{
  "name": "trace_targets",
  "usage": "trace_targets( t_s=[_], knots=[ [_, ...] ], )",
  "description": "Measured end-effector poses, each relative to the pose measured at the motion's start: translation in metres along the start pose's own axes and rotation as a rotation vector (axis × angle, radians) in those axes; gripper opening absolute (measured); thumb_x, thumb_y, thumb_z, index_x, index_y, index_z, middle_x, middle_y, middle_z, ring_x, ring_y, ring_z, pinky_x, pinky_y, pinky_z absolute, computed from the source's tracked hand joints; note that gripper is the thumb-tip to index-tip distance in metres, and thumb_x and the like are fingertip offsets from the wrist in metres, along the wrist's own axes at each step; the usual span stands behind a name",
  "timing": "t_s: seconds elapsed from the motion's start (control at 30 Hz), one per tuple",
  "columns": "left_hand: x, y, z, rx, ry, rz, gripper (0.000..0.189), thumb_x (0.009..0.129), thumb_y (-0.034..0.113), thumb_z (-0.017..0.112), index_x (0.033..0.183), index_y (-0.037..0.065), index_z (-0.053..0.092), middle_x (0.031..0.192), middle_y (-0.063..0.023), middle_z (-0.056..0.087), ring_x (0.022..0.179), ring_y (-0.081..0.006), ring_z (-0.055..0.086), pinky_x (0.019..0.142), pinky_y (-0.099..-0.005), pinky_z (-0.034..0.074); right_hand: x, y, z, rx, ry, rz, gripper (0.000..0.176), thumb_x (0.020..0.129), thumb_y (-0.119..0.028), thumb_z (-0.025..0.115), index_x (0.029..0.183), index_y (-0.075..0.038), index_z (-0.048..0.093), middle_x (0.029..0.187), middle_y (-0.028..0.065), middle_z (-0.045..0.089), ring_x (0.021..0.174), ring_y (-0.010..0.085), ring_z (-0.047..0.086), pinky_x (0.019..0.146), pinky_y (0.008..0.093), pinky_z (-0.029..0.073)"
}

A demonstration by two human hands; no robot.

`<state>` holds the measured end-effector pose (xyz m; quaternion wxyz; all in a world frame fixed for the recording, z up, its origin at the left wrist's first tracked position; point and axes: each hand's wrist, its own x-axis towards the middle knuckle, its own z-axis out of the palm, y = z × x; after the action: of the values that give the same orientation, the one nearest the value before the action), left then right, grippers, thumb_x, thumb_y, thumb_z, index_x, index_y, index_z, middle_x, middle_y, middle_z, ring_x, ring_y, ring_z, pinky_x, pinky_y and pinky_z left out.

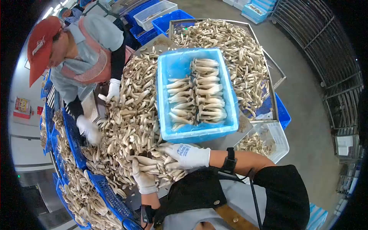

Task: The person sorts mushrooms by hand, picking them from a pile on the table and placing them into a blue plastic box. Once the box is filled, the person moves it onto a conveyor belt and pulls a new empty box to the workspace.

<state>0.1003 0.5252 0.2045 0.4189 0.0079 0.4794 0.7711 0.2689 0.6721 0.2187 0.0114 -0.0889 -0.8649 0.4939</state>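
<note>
A large heap of pale mushrooms point(130, 111) covers the work surface. My left hand point(144, 178), in a white glove, is at the heap's near edge, its fingers curled by several mushrooms with dark ends. My right hand point(186, 154), also gloved, reaches in from the right; its fingertips lie among mushrooms just below the box, and what they hold is hidden. Beyond my hands stands a light-blue foam box point(199, 136) lined with blue plastic film. Inside it, mushrooms point(209, 90) lie stacked in two columns, the left one shorter.
A co-worker point(92, 50) in a red cap stands at the left, gloved hands over the heap. Blue baskets point(105, 191) of mushrooms line the near left. A framed tray point(270, 88) of mushrooms is beyond the box, and a clear bin point(281, 143) sits right. Racks point(318, 42) stand far right.
</note>
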Motion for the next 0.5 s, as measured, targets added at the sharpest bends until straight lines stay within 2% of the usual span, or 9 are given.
trace_targets(
  t_s=[0.03,0.07,0.13,0.17,0.2,0.3,0.37,0.43,0.5],
  knots=[
    [0.004,-0.008,-0.010,0.204,-0.023,-0.021,0.041,0.095,0.026,0.059,0.132,0.009,0.053,0.112,-0.0068,0.063,0.101,-0.0180,0.062,0.091,-0.0340,0.053,-0.005,0.009,0.002,0.121,0.229,-0.099,0.079,0.088,-0.036,0.062,0.148,0.001,0.026,0.141,0.0306,0.040,0.130,0.0412,0.042,0.110,0.0434,0.034],
    [0.008,-0.017,-0.020,0.407,-0.051,-0.037,0.043,0.096,0.025,0.059,0.134,0.007,0.051,0.112,-0.0088,0.062,0.100,-0.0179,0.062,0.090,-0.0327,0.052,-0.005,0.001,-0.009,0.153,0.163,-0.041,0.088,0.087,-0.032,0.062,0.151,0.003,0.012,0.150,0.0331,0.025,0.139,0.0429,0.030,0.116,0.0432,0.025],
    [0.000,-0.046,0.060,0.286,-0.037,0.030,0.042,0.098,0.025,0.057,0.135,0.006,0.050,0.111,-0.0085,0.062,0.098,-0.0158,0.061,0.087,-0.0300,0.052,-0.002,0.007,-0.006,0.158,0.222,0.004,0.090,0.085,-0.030,0.060,0.151,0.005,0.011,0.152,0.0324,0.021,0.142,0.0425,0.023,0.118,0.0428,0.021],
    [-0.015,-0.043,0.097,0.307,-0.129,-0.061,0.044,0.099,0.025,0.055,0.138,0.008,0.046,0.115,-0.0082,0.059,0.100,-0.0160,0.060,0.088,-0.0304,0.052,-0.001,0.012,-0.004,0.160,0.255,0.028,0.090,0.084,-0.029,0.059,0.151,0.006,0.011,0.154,0.0320,0.019,0.144,0.0424,0.020,0.119,0.0427,0.018],
    [-0.010,-0.052,0.108,0.330,-0.159,-0.116,0.045,0.099,0.029,0.055,0.138,0.008,0.047,0.118,-0.0076,0.060,0.103,-0.0168,0.060,0.090,-0.0319,0.050,-0.006,0.023,-0.004,0.111,0.339,0.021,0.087,0.084,-0.024,0.059,0.148,0.011,0.012,0.151,0.0348,0.021,0.143,0.0432,0.023,0.118,0.0422,0.021],
    [0.003,-0.082,0.129,0.354,-0.285,-0.158,0.049,0.098,0.037,0.056,0.138,0.009,0.047,0.122,-0.0098,0.059,0.112,-0.0201,0.058,0.096,-0.0356,0.048,-0.028,0.045,-0.032,0.225,0.469,0.092,0.089,0.080,-0.014,0.065,0.148,0.011,0.014,0.148,0.0325,0.029,0.141,0.0398,0.029,0.117,0.0394,0.024],
    [0.000,-0.096,0.152,0.180,-0.335,-0.349,0.051,0.096,0.039,0.058,0.137,0.011,0.046,0.118,-0.0072,0.059,0.108,-0.0205,0.057,0.096,-0.0376,0.046,-0.050,0.042,-0.064,0.180,0.525,0.225,0.089,0.079,-0.015,0.068,0.148,0.010,0.017,0.144,0.0297,0.037,0.137,0.0387,0.036,0.115,0.0371,0.029],
    [0.002,-0.117,0.172,0.270,-0.563,-0.093,0.048,0.095,0.038,0.061,0.133,0.011,0.049,0.121,-0.0050,0.058,0.110,-0.0207,0.055,0.099,-0.0389,0.043,-0.071,0.057,-0.090,0.203,0.489,0.327,0.092,0.077,-0.017,0.072,0.149,0.006,0.019,0.140,0.0279,0.041,0.130,0.0398,0.044,0.109,0.0375,0.037],
    [-0.006,-0.115,0.186,0.123,-0.639,-0.398,0.046,0.093,0.038,0.063,0.128,0.011,0.051,0.119,-0.0038,0.057,0.110,-0.0197,0.054,0.099,-0.0381,0.042,-0.094,0.067,-0.115,-0.144,0.405,0.348,0.087,0.078,-0.025,0.071,0.148,-0.001,0.025,0.130,0.0273,0.048,0.113,0.0421,0.055,0.094,0.0447,0.048]
  ],
)
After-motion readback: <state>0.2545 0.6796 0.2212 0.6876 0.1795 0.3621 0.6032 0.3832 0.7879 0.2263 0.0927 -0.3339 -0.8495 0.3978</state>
